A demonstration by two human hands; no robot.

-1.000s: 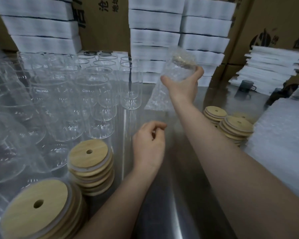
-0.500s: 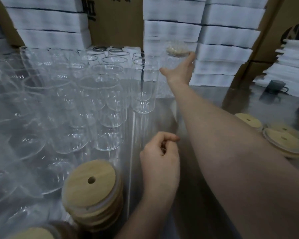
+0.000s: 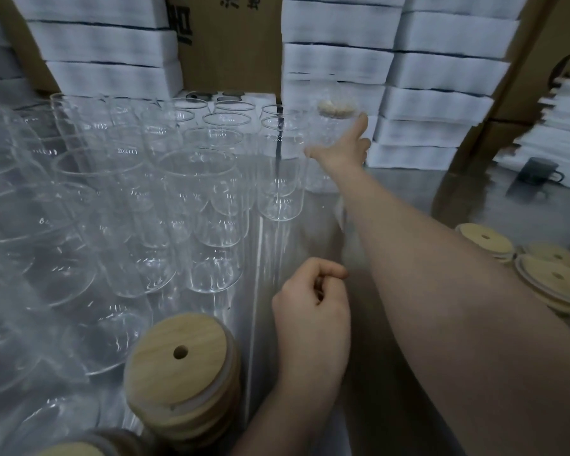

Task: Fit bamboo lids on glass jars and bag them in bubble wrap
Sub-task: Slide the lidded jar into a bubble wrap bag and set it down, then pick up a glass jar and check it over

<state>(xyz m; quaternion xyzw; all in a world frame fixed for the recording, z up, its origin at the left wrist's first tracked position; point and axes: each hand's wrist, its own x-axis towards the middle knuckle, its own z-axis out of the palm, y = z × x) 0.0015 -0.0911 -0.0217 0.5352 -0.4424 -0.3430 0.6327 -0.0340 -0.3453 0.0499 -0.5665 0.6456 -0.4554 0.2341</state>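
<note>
My right hand (image 3: 343, 149) reaches far across the table and holds a bubble-wrapped jar (image 3: 334, 126) with a bamboo lid on top, right in front of the white foam stacks. My left hand (image 3: 313, 311) hovers over the steel table (image 3: 375, 422) with its fingers curled in and nothing in it. Several open glass jars (image 3: 211, 199) stand crowded on the left half. A stack of bamboo lids (image 3: 181, 360), each with a straw hole, sits beside my left wrist.
More bamboo lids (image 3: 556, 278) lie at the right edge. Stacks of white foam sheets (image 3: 441, 103) and a cardboard box (image 3: 231, 44) wall off the back. A dark mug (image 3: 537, 171) stands at the far right.
My right hand carried the wrapped jar farther back and lower toward the foam stacks. My left hand stayed curled in place. The view shifted forward and left.
</note>
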